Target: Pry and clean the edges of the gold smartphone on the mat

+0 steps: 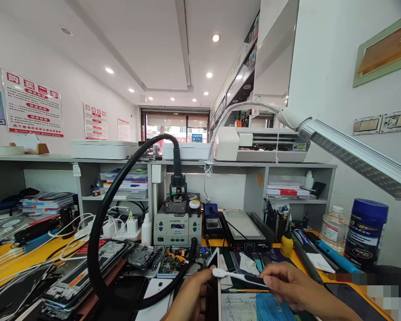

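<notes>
At the bottom of the head view my left hand (190,296) grips the edge of a phone (213,285) held upright on its side. My right hand (289,285) pinches the dark handle of a white brush (235,277). The brush's bristled head rests against the phone's top edge, near my left thumb. Both hands hover over a blue work mat (254,307) on the bench.
A grey hot-air station (177,225) with a thick black hose (100,232) stands behind the hands. Opened phones and circuit boards (143,258) lie to the left. A heating plate (242,227), yellow bottle (286,245), blue canister (366,234) and lamp arm (354,156) fill the right.
</notes>
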